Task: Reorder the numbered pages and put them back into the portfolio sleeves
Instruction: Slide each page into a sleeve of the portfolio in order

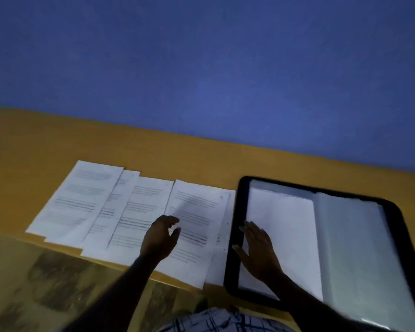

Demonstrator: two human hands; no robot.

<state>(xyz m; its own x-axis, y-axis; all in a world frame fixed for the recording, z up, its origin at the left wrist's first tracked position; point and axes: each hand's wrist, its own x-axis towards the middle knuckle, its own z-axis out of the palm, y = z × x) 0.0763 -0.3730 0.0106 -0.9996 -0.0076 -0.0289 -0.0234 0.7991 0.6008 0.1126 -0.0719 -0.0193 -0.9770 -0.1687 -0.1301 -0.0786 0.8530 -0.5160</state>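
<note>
Hands: left hand point(162, 238) loosely curled, holding nothing, over the pages point(82, 200) just left of the portfolio point(233, 236); contact unclear. Right hand point(258, 250) flat, fingers straight, rests on a white sheet point(285, 224) in the portfolio's left side. Pages lie in an overlapping row on the table point(34, 144), left of the open portfolio.

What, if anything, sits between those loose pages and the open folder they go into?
Nothing visible lies on the table between the fanned pages and the portfolio; the nearest page's edge almost meets its black rim. Only the right hand lies flat on the left sleeve, where a white sheet already shows.
</note>
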